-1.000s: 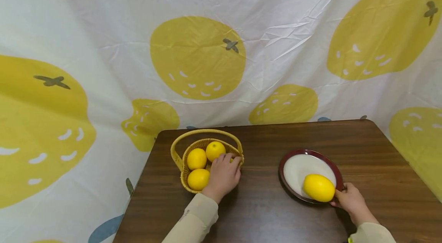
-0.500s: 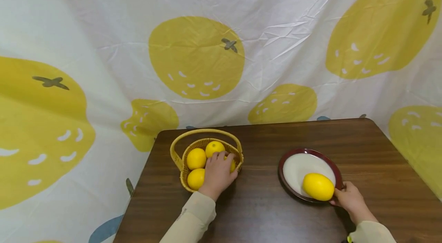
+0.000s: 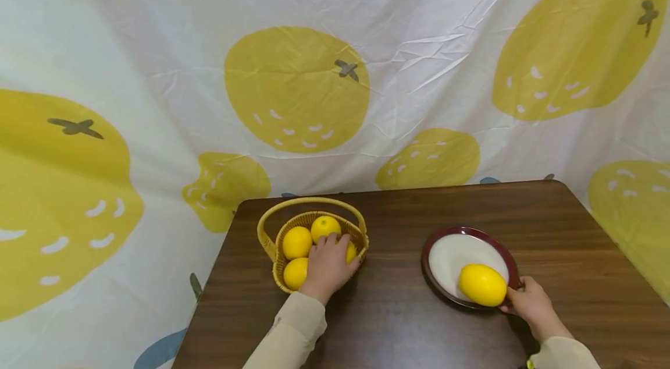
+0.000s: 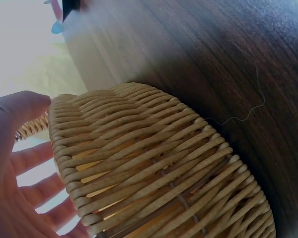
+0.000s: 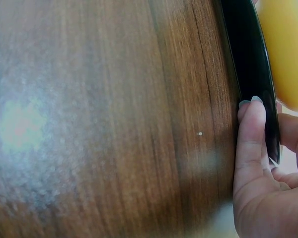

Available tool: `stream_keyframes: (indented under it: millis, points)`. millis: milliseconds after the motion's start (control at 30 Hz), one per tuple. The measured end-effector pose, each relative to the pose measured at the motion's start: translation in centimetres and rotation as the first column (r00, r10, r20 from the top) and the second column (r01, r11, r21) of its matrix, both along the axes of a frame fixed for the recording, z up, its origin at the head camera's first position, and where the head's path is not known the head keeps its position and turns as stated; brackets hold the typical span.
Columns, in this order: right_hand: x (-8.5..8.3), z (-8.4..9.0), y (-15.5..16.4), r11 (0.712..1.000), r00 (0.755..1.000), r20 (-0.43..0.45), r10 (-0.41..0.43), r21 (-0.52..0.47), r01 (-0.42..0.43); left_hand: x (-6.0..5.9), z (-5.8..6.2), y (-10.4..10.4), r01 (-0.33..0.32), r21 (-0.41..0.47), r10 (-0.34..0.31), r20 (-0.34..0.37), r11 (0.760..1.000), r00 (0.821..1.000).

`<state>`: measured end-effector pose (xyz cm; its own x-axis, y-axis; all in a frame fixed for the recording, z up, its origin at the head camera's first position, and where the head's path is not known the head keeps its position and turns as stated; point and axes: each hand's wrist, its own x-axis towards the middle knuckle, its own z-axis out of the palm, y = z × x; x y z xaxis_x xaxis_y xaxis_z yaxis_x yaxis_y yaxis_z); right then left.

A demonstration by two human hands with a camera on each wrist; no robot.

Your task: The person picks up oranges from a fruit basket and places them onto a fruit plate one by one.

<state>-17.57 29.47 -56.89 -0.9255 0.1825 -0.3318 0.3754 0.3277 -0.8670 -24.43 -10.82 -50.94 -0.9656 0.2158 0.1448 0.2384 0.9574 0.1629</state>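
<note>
A wicker basket with an arched handle holds several yellow lemons. Over its right side lies my left hand, fingers spread above a lemon that shows between them and the thumb. In the left wrist view the thumb is at the woven rim, with gaps between the other fingers. My right hand grips the edge of a white plate with a dark red rim, thumb above and fingers beneath. One oval lemon rests on that plate, near the thumb.
Both basket and plate stand on a dark brown wooden table. A white cloth printed with large yellow fruit hangs behind the table and along its sides.
My left hand has shifted slightly left from the basket's right rim, uncovering part of the lemon under it. The right hand and plate stay put.
</note>
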Motion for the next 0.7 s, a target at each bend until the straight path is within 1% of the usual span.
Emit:
stream_keyframes:
  millis: [300,467,700]
  points:
    - [-0.01,0.05,-0.11,1.0,1.0,-0.007,-0.001,-0.026,0.001,0.03,0.37,-0.38,-0.036,0.049,0.031,0.099,0.998,0.995]
    - [0.03,0.03,-0.03,1.0,1.0,-0.001,-0.001,-0.022,0.001,-0.2,0.48,-0.49,-0.046,0.061,0.039,0.121,0.997,0.992]
    - [0.14,0.01,-0.05,1.0,1.0,-0.008,0.005,-0.031,-0.005,-0.66,0.78,-0.65,-0.053,0.081,0.038,0.179,0.995,0.983]
